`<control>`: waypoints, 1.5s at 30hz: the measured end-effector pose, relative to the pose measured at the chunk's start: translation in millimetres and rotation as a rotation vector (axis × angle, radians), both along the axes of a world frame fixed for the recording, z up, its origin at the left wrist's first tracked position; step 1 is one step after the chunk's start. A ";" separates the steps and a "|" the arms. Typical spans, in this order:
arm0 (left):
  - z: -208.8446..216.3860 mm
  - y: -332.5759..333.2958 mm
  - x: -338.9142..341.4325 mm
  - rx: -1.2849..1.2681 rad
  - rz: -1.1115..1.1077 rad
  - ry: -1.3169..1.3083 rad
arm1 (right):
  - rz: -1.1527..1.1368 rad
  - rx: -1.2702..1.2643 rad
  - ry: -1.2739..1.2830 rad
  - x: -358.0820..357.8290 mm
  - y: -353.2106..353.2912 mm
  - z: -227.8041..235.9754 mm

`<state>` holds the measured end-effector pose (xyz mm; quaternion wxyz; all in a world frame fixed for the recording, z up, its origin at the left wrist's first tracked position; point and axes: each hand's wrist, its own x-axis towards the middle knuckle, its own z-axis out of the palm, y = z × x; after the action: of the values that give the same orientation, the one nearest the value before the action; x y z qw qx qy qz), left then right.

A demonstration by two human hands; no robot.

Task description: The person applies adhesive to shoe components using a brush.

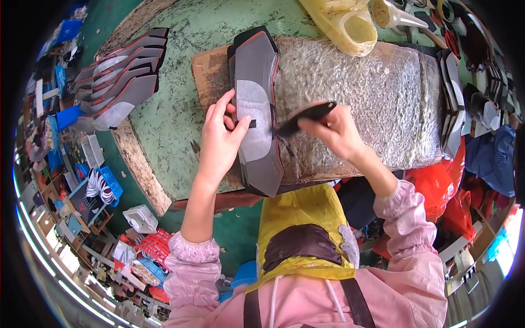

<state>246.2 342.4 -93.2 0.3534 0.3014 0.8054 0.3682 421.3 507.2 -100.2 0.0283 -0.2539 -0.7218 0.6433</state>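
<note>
A stack of grey shaped panels (pixel 257 63) with red edging and a pale grey patch (pixel 254 139) lies upright across the worktable in front of me. My left hand (pixel 221 131) grips its left edge, thumb on the patch beside a small black tab (pixel 252 124). My right hand (pixel 336 131) holds a black brush-like tool (pixel 306 119) by its handle. The tool's dark tip meets the stack's right edge; its exact kind is hard to make out. Beneath the stack is a pad wrapped in clear plastic (pixel 350 104), stained with dried glue, over brown cardboard (pixel 210 71).
More grey panels (pixel 128 82) fan out at the table's left. Another row of panels (pixel 451 104) stands at the pad's right end. A yellowed plastic container (pixel 358 30) sits at the far side, near a pale nozzle (pixel 396 15). Red bags (pixel 435 186) hang at the lower right.
</note>
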 end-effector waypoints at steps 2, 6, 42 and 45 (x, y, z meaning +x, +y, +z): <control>-2.8 -0.9 0.4 0.024 0.013 0.010 | 0.021 0.049 -0.140 9.5 -3.0 0.2; -7.5 -1.8 2.9 0.055 0.054 -0.025 | -0.039 0.063 0.118 20.3 -12.7 2.9; 7.7 13.8 -24.5 0.059 0.181 -0.535 | 0.338 0.767 0.384 23.4 -57.6 8.7; 3.5 15.7 -27.4 0.036 0.042 -0.462 | 0.269 0.675 0.371 33.0 -55.5 9.8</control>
<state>218.8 358.1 -89.7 0.5151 0.1987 0.7026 0.4489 454.3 451.6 -90.4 0.1556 -0.0133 -0.9017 0.4032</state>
